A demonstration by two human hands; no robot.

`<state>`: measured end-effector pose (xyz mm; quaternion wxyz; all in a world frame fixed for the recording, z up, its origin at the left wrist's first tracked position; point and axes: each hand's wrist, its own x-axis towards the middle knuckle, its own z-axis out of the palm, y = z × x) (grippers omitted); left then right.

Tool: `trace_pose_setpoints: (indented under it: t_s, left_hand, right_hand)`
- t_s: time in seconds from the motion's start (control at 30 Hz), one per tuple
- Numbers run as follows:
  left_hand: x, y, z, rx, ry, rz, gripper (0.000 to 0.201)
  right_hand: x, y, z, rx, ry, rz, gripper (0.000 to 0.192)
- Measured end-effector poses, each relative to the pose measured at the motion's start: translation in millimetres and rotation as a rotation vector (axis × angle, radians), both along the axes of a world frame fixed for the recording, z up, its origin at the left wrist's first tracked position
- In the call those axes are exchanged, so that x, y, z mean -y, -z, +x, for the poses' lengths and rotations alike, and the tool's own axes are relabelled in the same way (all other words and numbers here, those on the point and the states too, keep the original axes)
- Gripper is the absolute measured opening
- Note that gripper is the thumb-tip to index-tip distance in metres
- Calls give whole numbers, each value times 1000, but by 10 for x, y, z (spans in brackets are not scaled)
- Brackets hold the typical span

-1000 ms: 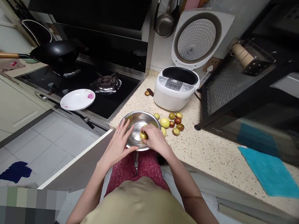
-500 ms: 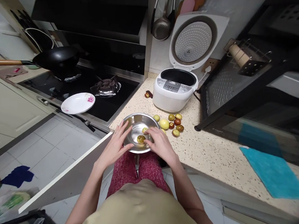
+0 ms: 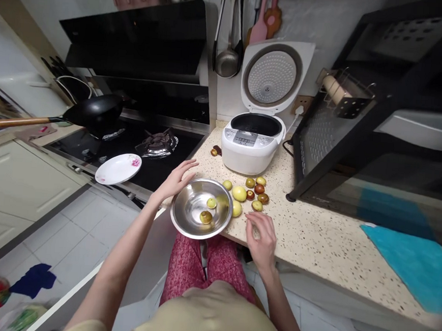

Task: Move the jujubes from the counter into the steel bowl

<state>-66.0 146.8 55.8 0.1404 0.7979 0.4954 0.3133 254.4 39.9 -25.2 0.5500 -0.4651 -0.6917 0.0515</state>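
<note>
Two small yellow-green round fruits are lying inside the shiny round steel bowl, which is sitting at the front edge of the speckled stone bench. We are seeing the left hand resting open against the bowl's far-left rim, grasping nothing. The right hand is hovering empty, fingers loosely spread, just beside the cluster of green, yellow and red fruits lying before the open white rice cooker.

One camera only, worn on my head — it looks forward and down over my chest at the counter edge; my arms are close beneath it; the stove lies farther left.
</note>
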Motion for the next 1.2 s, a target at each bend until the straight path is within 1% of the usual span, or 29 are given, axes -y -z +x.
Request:
trace_pose_setpoints:
  t_s: [0.07,0.13,0.2,0.27,0.37,0.43,0.53,0.63,0.73,0.8,0.87,0.93,1.0,1.07,1.1,1.17,1.2]
  left_hand:
    - [-386,-30,68,-99,32,-19,45]
    - [-757,-44,176,-150,42,-33,43]
    - [-1085,-40,307,-201,50,-49,42]
    - [-1356,-23,440,-258,63,-70,41]
    - [-1643,14,602,-342,81,-109,28]
    - [-1761,39,670,-387,86,-132,30]
    - [-1839,77,698,-427,65,-154,36]
    - [-1818,115,651,-435,16,-172,37]
    - [-1729,117,568,-414,-23,-181,37]
    - [-1636,75,512,-379,-38,-166,33]
    - [-1497,-9,462,-323,-44,-127,25]
    - [-1293,-119,422,-249,-34,-73,19]
    - [-1017,-223,393,-175,-3,-29,24]
    - [-695,-295,382,-116,26,-13,29]
    - [-532,-314,383,-79,49,-11,29]
    - [-235,-318,396,68,122,-20,25]
    - [-112,-305,405,92,143,-28,23]
  right_hand:
    - [-58,59,134,-7,69,12,18]
    - [-89,97,200,-21,115,7,16]
    - [-95,120,204,-19,127,0,17]
    - [-92,133,179,-3,124,0,18]
    - [-87,140,159,-9,159,6,19]
    - [-87,138,169,-27,193,6,19]
    - [-90,131,191,-42,215,4,19]
    - [-92,127,199,-43,213,0,19]
    - [-91,125,200,-42,202,5,18]
    - [-89,123,204,-44,197,5,17]
    - [-87,122,210,-46,190,2,17]
    - [-87,123,215,-48,183,1,16]
    - [-90,128,216,-44,174,-3,16]
    - [-95,138,212,-32,171,-5,15]
    - [-97,144,208,-24,172,-5,15]
    - [-101,158,200,-7,175,-4,15]
    - [-102,164,196,0,174,-2,14]
